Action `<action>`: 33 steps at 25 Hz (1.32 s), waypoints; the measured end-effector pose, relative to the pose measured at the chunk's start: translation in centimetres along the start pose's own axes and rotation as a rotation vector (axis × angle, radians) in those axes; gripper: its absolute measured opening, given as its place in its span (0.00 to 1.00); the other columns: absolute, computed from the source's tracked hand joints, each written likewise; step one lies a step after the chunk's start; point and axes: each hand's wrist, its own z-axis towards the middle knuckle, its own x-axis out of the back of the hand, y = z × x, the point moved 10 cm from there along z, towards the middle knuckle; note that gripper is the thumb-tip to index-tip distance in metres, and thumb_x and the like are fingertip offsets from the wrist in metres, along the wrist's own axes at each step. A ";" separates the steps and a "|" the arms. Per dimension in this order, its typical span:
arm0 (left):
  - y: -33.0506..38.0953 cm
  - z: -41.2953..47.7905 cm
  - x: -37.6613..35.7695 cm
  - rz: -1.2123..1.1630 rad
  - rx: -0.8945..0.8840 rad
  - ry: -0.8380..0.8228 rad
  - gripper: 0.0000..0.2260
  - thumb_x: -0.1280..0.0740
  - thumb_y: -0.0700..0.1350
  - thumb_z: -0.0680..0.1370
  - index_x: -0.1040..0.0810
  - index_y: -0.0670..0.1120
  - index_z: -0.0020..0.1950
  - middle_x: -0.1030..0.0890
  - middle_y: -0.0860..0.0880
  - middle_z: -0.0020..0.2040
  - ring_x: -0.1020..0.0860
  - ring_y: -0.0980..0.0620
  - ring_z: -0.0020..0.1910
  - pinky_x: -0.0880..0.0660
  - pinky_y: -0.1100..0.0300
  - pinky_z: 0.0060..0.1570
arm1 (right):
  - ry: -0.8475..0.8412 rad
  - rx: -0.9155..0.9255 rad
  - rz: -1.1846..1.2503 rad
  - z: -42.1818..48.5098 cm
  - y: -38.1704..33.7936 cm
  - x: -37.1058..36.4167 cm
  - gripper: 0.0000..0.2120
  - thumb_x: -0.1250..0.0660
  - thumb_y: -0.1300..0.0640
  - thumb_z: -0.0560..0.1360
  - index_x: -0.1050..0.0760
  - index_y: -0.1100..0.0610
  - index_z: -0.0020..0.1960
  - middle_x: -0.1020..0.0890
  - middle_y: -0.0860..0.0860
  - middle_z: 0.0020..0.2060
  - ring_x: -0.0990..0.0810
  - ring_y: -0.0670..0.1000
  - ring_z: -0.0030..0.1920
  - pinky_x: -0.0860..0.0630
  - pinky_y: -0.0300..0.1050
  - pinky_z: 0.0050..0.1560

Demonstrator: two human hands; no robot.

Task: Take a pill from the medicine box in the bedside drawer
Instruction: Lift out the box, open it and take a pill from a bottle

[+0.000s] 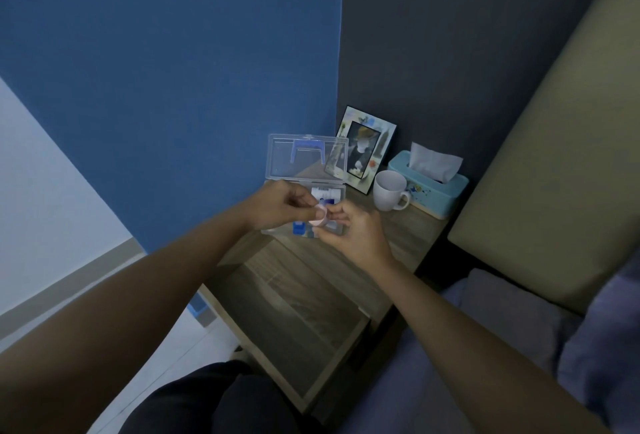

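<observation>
A clear plastic medicine box (341, 191) stands on the bedside table with its lid (306, 156) raised upright; a white bottle (325, 194) and blue items (298, 227) lie inside. Just above the box, both hands meet on a small pale pink round container (321, 217). My left hand (284, 205) pinches its top from the left. My right hand (353, 231) holds it from the right and below. No pill is visible. The bedside drawer (294, 312) is pulled out below my arms.
A white mug (389, 191), a teal tissue box (429, 187) and a picture frame (365, 149) stand behind the box. The blue wall is to the left, the padded headboard (554, 174) and bed with a pillow (512, 312) to the right.
</observation>
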 end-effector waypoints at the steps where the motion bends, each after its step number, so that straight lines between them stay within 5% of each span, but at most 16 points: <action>1: 0.0 0.0 0.0 0.037 -0.008 0.001 0.12 0.30 0.49 0.73 0.17 0.44 0.52 0.15 0.45 0.48 0.18 0.50 0.50 0.24 0.57 0.54 | -0.005 0.003 -0.006 0.0 0.0 -0.1 0.15 0.23 0.60 0.64 0.21 0.63 0.49 0.15 0.56 0.47 0.16 0.48 0.46 0.19 0.47 0.50; 6: -0.6 0.3 -0.1 -0.006 0.031 -0.034 0.16 0.28 0.50 0.71 0.20 0.45 0.56 0.15 0.45 0.49 0.18 0.50 0.50 0.24 0.55 0.56 | 0.008 -0.006 0.008 -0.1 0.2 -0.1 0.15 0.23 0.60 0.64 0.21 0.62 0.48 0.15 0.55 0.46 0.16 0.48 0.46 0.19 0.48 0.50; 11: 0.0 0.9 -0.5 0.114 -0.006 -0.019 0.14 0.31 0.54 0.73 0.17 0.44 0.49 0.15 0.45 0.45 0.19 0.49 0.46 0.24 0.54 0.49 | 0.003 -0.025 -0.003 -0.1 0.7 -0.1 0.17 0.24 0.60 0.64 0.21 0.62 0.51 0.15 0.56 0.47 0.16 0.49 0.46 0.19 0.47 0.51; 16: 0.2 1.2 -0.7 0.031 0.006 -0.026 0.15 0.26 0.50 0.70 0.18 0.44 0.52 0.15 0.46 0.49 0.18 0.50 0.50 0.23 0.51 0.57 | 0.016 -0.035 0.003 0.1 1.3 0.4 0.16 0.23 0.59 0.64 0.22 0.62 0.49 0.15 0.56 0.47 0.16 0.48 0.46 0.19 0.45 0.51; 21: 0.1 1.5 -0.6 0.091 0.019 0.000 0.15 0.31 0.54 0.73 0.17 0.43 0.46 0.15 0.42 0.42 0.19 0.47 0.45 0.24 0.50 0.53 | 0.018 -0.004 -0.008 0.1 1.2 0.4 0.16 0.23 0.60 0.64 0.22 0.62 0.50 0.15 0.56 0.47 0.17 0.48 0.46 0.19 0.44 0.50; 27: -0.2 1.5 -1.0 0.063 0.035 -0.034 0.14 0.29 0.54 0.72 0.18 0.46 0.51 0.16 0.45 0.46 0.19 0.49 0.47 0.24 0.51 0.54 | 0.020 -0.010 0.007 0.0 1.6 0.3 0.17 0.23 0.59 0.64 0.22 0.61 0.50 0.15 0.55 0.46 0.17 0.45 0.45 0.19 0.42 0.50; 33: -1.2 2.3 -0.9 0.087 0.096 0.030 0.20 0.35 0.58 0.74 0.17 0.42 0.40 0.15 0.43 0.36 0.17 0.53 0.35 0.24 0.62 0.44 | 0.043 0.021 -0.001 0.0 1.7 0.5 0.16 0.24 0.59 0.65 0.23 0.61 0.49 0.15 0.56 0.46 0.16 0.47 0.46 0.19 0.43 0.49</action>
